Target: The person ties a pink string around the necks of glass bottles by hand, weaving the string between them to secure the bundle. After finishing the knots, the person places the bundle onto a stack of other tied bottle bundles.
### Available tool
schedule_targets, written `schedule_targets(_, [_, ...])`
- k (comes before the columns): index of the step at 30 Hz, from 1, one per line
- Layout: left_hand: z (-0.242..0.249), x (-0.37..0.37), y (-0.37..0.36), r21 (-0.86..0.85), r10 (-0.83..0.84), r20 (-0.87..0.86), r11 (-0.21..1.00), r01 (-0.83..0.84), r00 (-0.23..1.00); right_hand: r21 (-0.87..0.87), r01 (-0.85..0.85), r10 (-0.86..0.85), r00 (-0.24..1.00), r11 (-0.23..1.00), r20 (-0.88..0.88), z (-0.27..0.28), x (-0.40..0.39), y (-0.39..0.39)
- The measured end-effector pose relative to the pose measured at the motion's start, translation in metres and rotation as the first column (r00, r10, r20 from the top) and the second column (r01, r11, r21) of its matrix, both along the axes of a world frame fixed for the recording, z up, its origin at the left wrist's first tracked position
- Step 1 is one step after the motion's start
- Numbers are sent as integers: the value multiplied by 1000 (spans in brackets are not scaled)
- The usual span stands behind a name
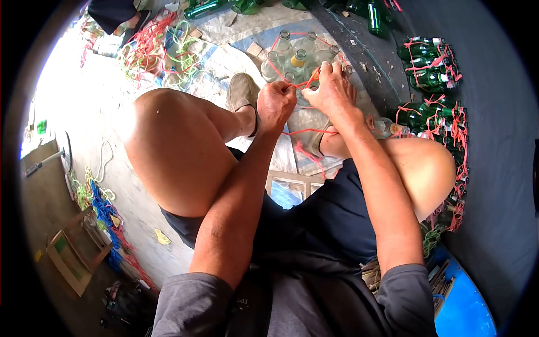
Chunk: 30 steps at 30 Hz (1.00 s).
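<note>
Left hand (276,103) pinched red string (303,131); right hand (331,90) gripped it beside clear bottles (297,56) | cluster far centre, looped, knot unfinished | tied green bottle bundles (429,78) lay right

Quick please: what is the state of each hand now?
Left hand: closed, pinching the red string.
Right hand: closed on the same string, beside the clear bottles.

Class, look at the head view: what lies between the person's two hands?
In the head view, a taut red string runs between the left hand and right hand, just before the clear bottles.
</note>
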State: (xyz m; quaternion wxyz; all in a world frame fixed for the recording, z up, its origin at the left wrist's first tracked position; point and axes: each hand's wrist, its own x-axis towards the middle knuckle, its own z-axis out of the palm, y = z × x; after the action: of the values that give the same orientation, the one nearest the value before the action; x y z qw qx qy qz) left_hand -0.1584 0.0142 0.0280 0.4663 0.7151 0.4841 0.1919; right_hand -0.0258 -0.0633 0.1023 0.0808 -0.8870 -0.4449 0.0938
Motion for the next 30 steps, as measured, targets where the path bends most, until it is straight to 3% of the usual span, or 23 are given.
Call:
schedule_targets(12, [27,-3,18,293,-111,-195,942,166,975,127,80,-74,996,989,-50,-23,-3,-3])
schedule_targets(21, [43,2,34,461,-272,-349,783,417,897,218,122,-109,991,968,-72,-31,-3,-8])
schedule_targets(24, [57,6,41,442,-376,-458,689,574,805,265,106,-91,994,958,-66,-33,-4,-10])
schedule_targets(27, [67,15,49,403,-434,-598,565,720,674,124,120,-113,991,985,-67,-28,-3,-9])
schedule_targets(30, [75,27,55,390,-437,-698,433,813,568,142,140,-132,989,980,-67,-24,-5,-9])
